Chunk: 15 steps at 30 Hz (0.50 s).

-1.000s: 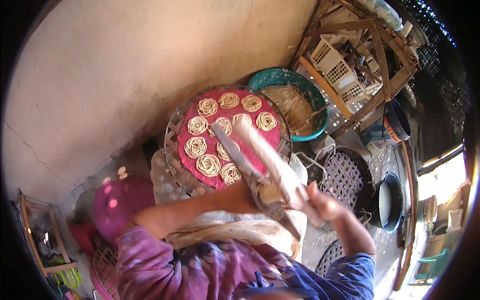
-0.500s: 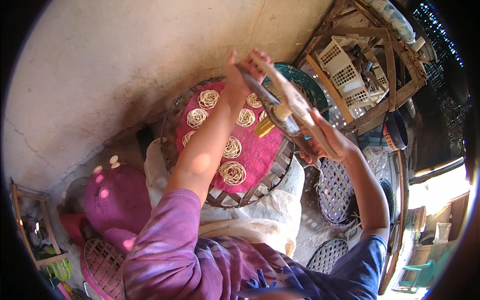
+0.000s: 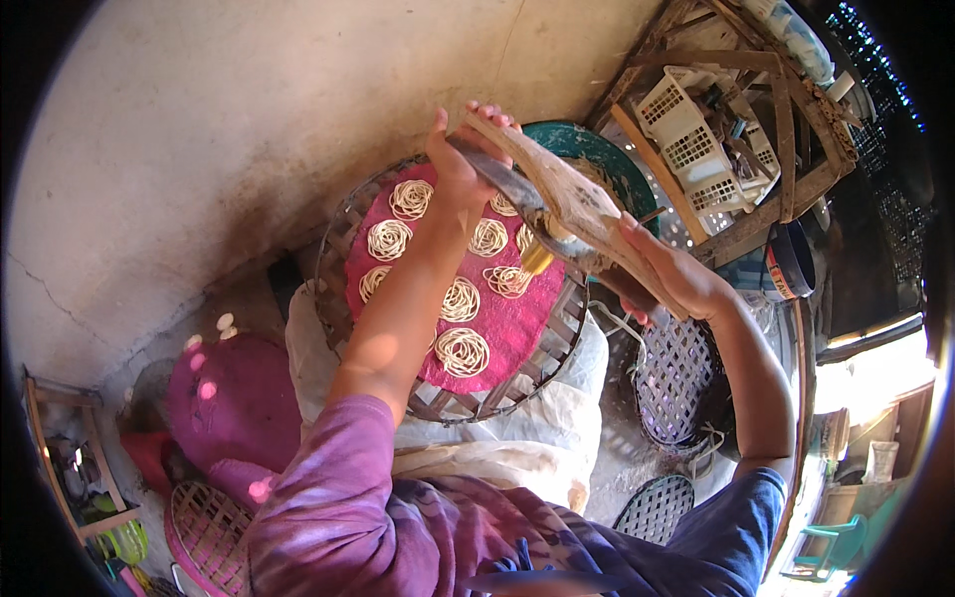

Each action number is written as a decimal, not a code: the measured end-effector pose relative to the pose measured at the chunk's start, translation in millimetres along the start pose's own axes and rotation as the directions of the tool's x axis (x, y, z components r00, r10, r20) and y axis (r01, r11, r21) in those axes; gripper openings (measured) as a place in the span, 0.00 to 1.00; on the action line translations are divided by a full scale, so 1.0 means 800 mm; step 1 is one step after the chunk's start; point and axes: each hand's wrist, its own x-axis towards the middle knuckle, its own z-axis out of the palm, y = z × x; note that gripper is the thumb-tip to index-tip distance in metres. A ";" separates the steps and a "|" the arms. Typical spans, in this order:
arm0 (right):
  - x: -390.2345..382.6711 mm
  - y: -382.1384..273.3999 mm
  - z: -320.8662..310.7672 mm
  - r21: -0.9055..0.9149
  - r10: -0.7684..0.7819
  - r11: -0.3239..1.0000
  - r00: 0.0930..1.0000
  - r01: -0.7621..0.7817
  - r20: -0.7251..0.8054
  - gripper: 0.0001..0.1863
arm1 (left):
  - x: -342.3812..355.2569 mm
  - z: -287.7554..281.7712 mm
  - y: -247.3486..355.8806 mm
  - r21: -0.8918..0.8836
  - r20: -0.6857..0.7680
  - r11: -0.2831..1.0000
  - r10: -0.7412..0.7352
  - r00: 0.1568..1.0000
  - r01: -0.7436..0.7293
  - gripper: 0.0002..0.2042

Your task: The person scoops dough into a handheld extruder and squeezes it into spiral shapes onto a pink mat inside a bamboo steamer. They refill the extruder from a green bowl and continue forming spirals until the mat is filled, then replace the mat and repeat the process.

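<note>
Both my hands grip a wooden hand press (image 3: 572, 194), two long bars with a brass cylinder (image 3: 537, 261) between them. My left hand (image 3: 466, 159) holds its far left end, fingers curled over the bars. Around the near right end, my right hand (image 3: 681, 279) squeezes, palm on the upper bar and fingertips beneath. The press slants over a round woven bamboo tray (image 3: 477, 406) covered by a pink sheet (image 3: 512, 333). Several pale noodle nests lie there, including a round coil (image 3: 463, 352) near the front and a looser coil (image 3: 508, 282) just below the cylinder.
Behind the tray stands a green basin (image 3: 642, 184) against the wall. A white plastic crate (image 3: 691, 149) sits in a wooden frame at the back right. Woven trays (image 3: 676, 383) lie to the right; a pink round sheet (image 3: 224, 398) lies left. Whitish cloth (image 3: 537, 443) hangs under the tray.
The press has shifted, its right end moving right and nearer me, its left end slightly left. A loose noodle coil now shows where the cylinder was.
</note>
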 end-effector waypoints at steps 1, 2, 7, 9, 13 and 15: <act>0.003 0.000 0.001 -0.088 0.026 0.996 0.995 -0.035 -0.100 0.40 | 0.003 0.007 0.001 0.027 0.024 0.999 0.019 1.000 -0.020 0.23; 0.004 0.002 0.002 -0.072 -0.015 0.997 0.999 0.012 -0.037 0.40 | 0.004 0.012 0.002 0.065 0.130 0.997 0.020 0.991 -0.028 0.22; 0.008 0.031 0.017 0.017 -0.063 0.998 0.998 0.063 0.008 0.38 | -0.010 0.027 0.011 0.162 0.177 0.987 -0.011 0.984 -0.018 0.19; 0.001 0.044 0.015 0.038 -0.028 0.999 0.999 0.029 -0.032 0.37 | -0.020 0.016 -0.001 0.158 0.053 0.987 -0.022 0.998 0.013 0.19; -0.003 0.059 -0.007 0.065 -0.016 0.998 1.000 0.018 -0.024 0.40 | -0.018 -0.012 -0.027 0.047 0.036 0.999 -0.027 0.999 0.025 0.22; 0.004 0.068 -0.015 0.241 -0.045 0.970 0.997 0.029 0.058 0.42 | -0.011 -0.020 -0.030 0.018 0.079 1.000 -0.008 0.997 0.006 0.21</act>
